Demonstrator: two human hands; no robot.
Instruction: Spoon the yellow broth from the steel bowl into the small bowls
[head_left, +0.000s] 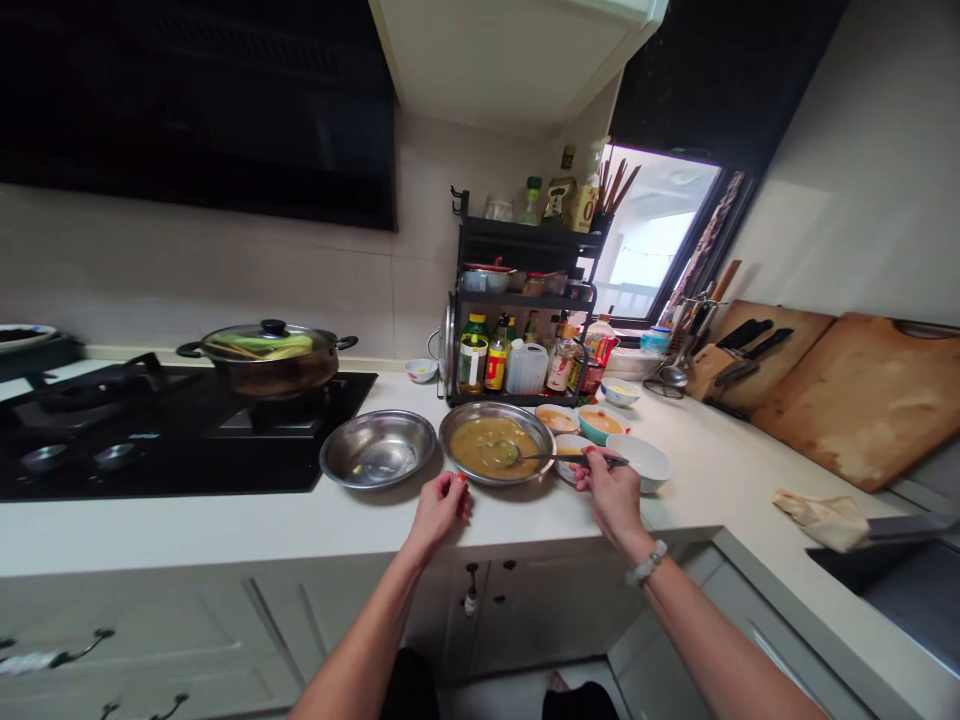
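Note:
A steel bowl (457,425) of yellow-brown batter sits on the white counter near the front edge. My right hand (611,490) is closed on a spoon (544,456) whose tip dips into the batter. My left hand (442,503) rests on the counter just in front of that bowl, its fingers curled with nothing visible in them. An empty steel bowl (378,450) stands to the left of the batter bowl.
Several small bowls (601,424) cluster right of the batter bowl. A lidded pot (268,357) sits on the black hob (180,440). A black rack (525,300) of bottles stands behind. Cutting boards (870,395) and knives (742,345) lean at right, a cloth (821,517) by the sink.

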